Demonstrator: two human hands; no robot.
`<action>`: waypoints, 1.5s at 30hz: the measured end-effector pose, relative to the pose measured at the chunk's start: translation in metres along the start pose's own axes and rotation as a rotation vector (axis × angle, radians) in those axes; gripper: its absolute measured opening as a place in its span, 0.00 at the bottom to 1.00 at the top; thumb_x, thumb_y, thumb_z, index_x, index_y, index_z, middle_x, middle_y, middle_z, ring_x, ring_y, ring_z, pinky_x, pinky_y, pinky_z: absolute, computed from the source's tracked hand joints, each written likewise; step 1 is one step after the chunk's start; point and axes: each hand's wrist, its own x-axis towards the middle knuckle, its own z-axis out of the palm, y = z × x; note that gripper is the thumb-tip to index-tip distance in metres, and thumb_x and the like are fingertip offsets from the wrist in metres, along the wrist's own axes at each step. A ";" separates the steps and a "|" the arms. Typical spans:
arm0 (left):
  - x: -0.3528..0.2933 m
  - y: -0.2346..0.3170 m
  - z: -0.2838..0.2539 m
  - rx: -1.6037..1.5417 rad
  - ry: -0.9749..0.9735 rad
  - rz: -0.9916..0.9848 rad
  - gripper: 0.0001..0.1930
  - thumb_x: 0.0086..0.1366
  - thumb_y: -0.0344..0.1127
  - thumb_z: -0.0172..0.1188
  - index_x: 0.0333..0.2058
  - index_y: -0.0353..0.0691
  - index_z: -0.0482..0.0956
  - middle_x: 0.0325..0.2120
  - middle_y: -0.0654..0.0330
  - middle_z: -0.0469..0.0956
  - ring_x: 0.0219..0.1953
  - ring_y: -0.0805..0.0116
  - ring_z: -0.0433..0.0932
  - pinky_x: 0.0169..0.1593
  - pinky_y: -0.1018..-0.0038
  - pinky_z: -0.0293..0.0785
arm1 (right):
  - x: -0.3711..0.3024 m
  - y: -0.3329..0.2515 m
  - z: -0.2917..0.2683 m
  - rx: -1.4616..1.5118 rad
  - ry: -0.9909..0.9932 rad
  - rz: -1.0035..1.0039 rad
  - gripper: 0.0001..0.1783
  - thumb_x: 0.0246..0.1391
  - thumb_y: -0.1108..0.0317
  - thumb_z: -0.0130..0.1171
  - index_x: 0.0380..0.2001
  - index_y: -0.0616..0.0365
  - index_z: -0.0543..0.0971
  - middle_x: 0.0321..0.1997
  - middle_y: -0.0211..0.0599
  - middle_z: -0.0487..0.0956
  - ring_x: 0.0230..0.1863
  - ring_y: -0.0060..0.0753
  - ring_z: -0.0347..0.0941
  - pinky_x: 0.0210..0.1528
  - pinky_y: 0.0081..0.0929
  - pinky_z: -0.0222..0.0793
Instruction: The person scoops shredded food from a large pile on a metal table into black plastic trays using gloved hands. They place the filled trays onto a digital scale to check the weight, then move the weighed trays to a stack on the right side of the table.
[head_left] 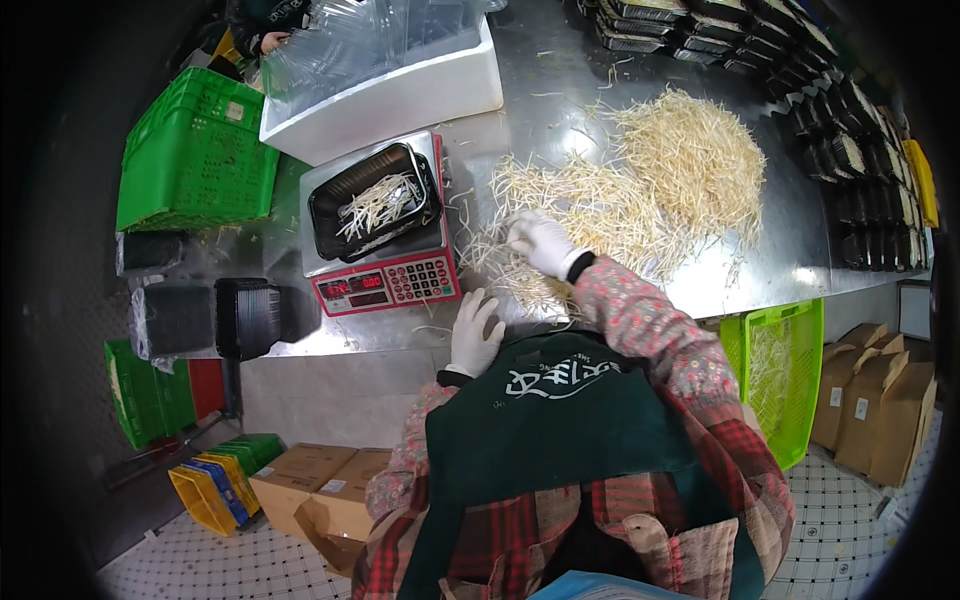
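On the scale [430,285], one tray [333,190] sits part-filled; stacked trays [850,155] look done; sprouts [695,150] remain heaped; left hand [476,335] loosely spread; right hand [543,245], grip unclear.

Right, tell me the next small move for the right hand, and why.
Probably gather a small pinch of bean sprouts with the right hand: its fingers are at the left edge of the spread-out sprouts, while the black tray on the scale holds only a small heap, its dark inside showing around it.
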 end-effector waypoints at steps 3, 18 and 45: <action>0.000 -0.002 0.002 -0.008 0.017 0.006 0.27 0.55 0.33 0.67 0.55 0.41 0.73 0.61 0.47 0.66 0.65 0.41 0.61 0.65 0.56 0.63 | -0.024 -0.011 -0.088 0.639 -0.112 0.408 0.06 0.58 0.68 0.60 0.30 0.58 0.76 0.31 0.29 0.76 0.35 0.25 0.71 0.42 0.25 0.69; 0.075 0.029 0.009 0.252 -0.368 0.177 0.49 0.49 0.54 0.69 0.67 0.45 0.57 0.69 0.51 0.53 0.71 0.45 0.48 0.69 0.49 0.47 | -0.206 0.030 -0.181 0.024 -0.183 0.838 0.22 0.47 0.54 0.67 0.45 0.52 0.83 0.45 0.45 0.82 0.45 0.46 0.79 0.52 0.36 0.73; 0.108 0.020 0.009 0.282 -0.173 0.001 0.35 0.50 0.38 0.69 0.59 0.46 0.69 0.53 0.54 0.71 0.54 0.51 0.70 0.55 0.59 0.70 | -0.166 0.099 -0.139 -0.268 0.075 0.914 0.36 0.43 0.57 0.72 0.58 0.52 0.74 0.57 0.52 0.75 0.56 0.47 0.73 0.59 0.37 0.69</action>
